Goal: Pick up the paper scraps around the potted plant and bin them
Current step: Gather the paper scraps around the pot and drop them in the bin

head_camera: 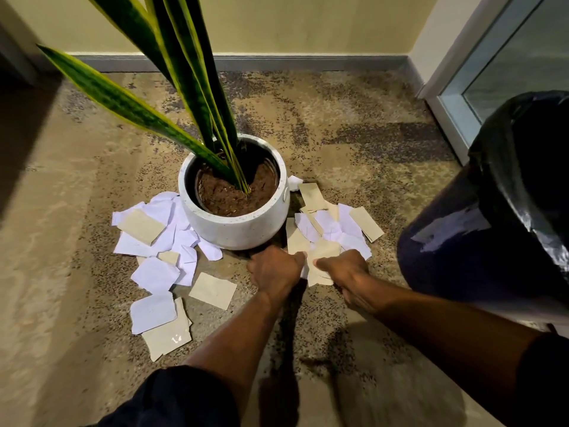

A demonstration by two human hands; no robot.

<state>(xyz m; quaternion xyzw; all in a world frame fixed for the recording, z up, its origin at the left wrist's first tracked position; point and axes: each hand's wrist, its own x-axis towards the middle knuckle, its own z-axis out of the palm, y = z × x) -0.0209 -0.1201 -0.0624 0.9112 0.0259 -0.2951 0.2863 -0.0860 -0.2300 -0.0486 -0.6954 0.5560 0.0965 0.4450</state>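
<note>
Head view: A person crouches over a carpeted floor (354,134) with both bare forearms stretched toward a white pot (237,224) holding a tall, yellow-edged plant (187,87) in brown soil. The left hand (275,269) sits just in front of the pot's base, its grip closed, fingers curled round the near edge of a tan scrap (295,241). The right hand (342,266), just beside it, has its grip closed on another tan piece (323,255), thumb pressed on top, with a sliver of white paper showing between the two hands.

Paper scraps lie in two spreads on the carpet. One pile (335,226) of white and tan pieces fans out to the right of the pot, touching its side and reaching both hands. A larger scatter (154,238) of white and tan pieces runs from the pot's left side toward the camera, ending at a tan sheet (167,335) near the left forearm. A lone tan square (213,290) lies apart, left of the left wrist.

A dark bin (480,241) lined with a glossy black bag stands at right, near the right-hand pile. Behind it is a glass door (511,66) in a white frame; a pale yellow wall (292,23) with grey skirting closes the background. Dark sleeves (184,396) cover both upper arms.
</note>
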